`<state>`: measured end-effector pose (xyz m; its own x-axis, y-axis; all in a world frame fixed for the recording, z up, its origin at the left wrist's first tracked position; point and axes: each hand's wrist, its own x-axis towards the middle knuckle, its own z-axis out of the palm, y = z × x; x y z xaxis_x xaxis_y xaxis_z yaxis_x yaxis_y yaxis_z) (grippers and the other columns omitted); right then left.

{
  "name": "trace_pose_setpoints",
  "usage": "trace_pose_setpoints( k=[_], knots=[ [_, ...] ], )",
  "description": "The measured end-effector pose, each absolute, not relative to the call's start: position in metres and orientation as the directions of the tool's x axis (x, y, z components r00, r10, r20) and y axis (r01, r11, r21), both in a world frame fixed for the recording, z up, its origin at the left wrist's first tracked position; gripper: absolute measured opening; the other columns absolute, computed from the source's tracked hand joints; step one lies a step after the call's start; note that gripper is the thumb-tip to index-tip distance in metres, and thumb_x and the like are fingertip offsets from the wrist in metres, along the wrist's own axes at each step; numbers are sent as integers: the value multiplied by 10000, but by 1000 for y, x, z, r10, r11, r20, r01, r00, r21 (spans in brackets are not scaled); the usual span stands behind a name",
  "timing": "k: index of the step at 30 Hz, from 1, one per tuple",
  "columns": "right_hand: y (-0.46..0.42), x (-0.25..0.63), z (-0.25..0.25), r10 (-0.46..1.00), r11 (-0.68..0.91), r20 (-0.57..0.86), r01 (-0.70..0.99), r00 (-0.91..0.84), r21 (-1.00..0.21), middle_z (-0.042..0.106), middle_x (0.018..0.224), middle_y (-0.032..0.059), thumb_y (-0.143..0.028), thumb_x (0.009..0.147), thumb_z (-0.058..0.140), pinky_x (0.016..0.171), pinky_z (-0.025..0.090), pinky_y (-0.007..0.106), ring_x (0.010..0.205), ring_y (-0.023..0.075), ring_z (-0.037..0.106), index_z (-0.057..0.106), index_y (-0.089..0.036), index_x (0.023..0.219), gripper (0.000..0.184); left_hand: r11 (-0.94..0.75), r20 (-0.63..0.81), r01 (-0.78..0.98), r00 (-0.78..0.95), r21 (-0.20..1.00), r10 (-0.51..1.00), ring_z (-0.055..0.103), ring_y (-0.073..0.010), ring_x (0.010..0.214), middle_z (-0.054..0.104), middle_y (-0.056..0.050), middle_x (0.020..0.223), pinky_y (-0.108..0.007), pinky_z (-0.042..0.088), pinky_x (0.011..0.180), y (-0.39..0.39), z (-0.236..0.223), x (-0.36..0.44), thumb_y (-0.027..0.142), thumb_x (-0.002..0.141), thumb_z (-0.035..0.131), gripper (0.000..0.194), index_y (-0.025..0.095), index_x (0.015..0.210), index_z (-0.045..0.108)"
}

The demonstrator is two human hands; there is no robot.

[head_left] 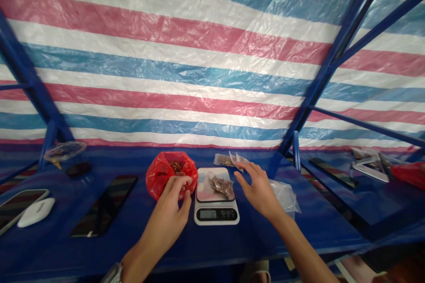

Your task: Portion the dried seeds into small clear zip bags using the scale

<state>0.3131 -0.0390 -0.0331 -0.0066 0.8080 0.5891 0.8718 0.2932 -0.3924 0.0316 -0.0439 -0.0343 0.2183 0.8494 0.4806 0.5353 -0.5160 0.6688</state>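
Observation:
A red plastic bag (154, 177) stands open with small brown dried pieces (175, 166) in it. My left hand (171, 208) is over its near right rim, fingers loosely curled and thumb apart. I make out nothing in its grasp. Right of the bag is a white digital kitchen scale (217, 224). A small clear bag of brown dried pieces (221, 185) lies on its plate. My right hand (257, 188) reaches past the scale's right side, fingers stretched and thumb apart. Its fingertips are at a small clear bag (238, 157) behind the scale, beside another filled packet (222, 159).
Flat clear bags (285, 194) lie right of my right hand. On the left are a black phone (104, 205), another phone (20, 205), a white earbud case (36, 212) and a clear lid (64, 151). Blue metal posts (318, 82) frame the striped tarp (186, 62).

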Motion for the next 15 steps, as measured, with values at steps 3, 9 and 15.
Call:
trace_pose_setpoints(
  k=[3,9,15],
  knots=[
    [-41,332,-38,791,284,611,869,26,-405,732,1180,94,-371,1017,555,1008,481,485,1117,299,654,686,-247,1191,251,-534,461,548,279,644,842,653,-232,1135,636,-62,1179,-398,544,990,-46,-35,32,244,994,458,228,275,1165,607],
    [-45,340,-32,745,329,666,848,37,-415,758,1075,83,-343,1026,537,946,502,455,1026,281,679,714,-241,1090,214,-551,475,558,291,620,830,655,-225,1126,625,-61,1162,-379,547,977,-48,-31,37,223,983,466,230,271,1151,615],
    [-49,329,-22,647,364,759,844,75,-394,764,983,60,-308,1030,543,880,505,411,930,248,685,716,-235,1041,187,-571,535,573,254,588,805,648,-221,1172,609,-72,1169,-374,527,1024,-52,-26,45,218,995,456,216,259,1124,625]
  ],
)
